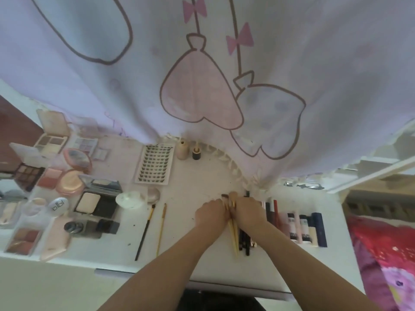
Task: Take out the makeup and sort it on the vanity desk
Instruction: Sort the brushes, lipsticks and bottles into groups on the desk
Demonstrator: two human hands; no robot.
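Just right of the false-lash tray (155, 164) on the vanity desk (190, 176), the left hand (211, 211) and right hand (248, 209) together grip a bundle of gold-handled brushes (233, 234), fingers curled around it; lipstick tubes (301, 227) lie farther right.

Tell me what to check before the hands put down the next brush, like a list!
1. Both hands hold the bundle of brushes: ok, the left hand and right hand grip it together.
2. Free spot beside the two brushes already laid out: ok, bare desk shows between them and the hands.
3. One brush singled out from the bundle: cannot tell, the fingers hide it.
4. Tubes and sticks on the right out of the way: ok, they lie in their own row.
5. Curtain clear of the hands: ok, it hangs behind them.
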